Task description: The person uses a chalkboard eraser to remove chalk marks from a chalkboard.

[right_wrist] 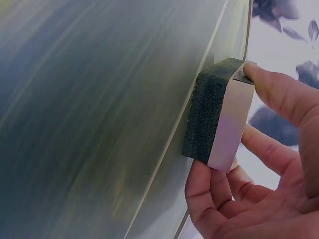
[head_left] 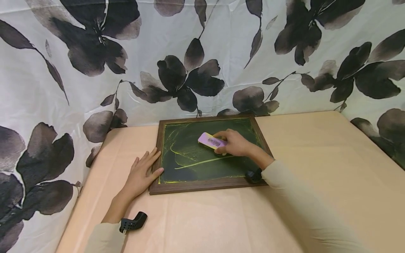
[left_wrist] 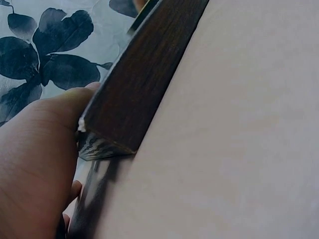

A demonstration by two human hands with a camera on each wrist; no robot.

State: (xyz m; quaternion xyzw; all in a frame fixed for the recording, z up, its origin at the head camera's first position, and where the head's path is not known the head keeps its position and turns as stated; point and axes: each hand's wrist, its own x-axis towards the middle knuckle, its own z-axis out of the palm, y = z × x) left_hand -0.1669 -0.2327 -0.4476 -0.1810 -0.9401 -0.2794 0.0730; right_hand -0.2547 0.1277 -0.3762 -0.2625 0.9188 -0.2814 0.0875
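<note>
A chalkboard in a dark brown wooden frame lies on the table, with yellow chalk lines and smears on its green surface. My right hand grips a chalkboard eraser over the middle of the board. The eraser has a pink-purple back with a printed label, and its dark felt side faces the board in the right wrist view. At the frame's left side, my left hand rests with fingers extended and spread, the thumb lying over the edge. In the left wrist view, the wooden frame runs beside that hand.
A peach-coloured cloth covers the table around the board. Behind and to the left hangs a white curtain with dark flowers. Black wrist cameras are worn on the left wrist and the right, the latter overlapping the board's lower right.
</note>
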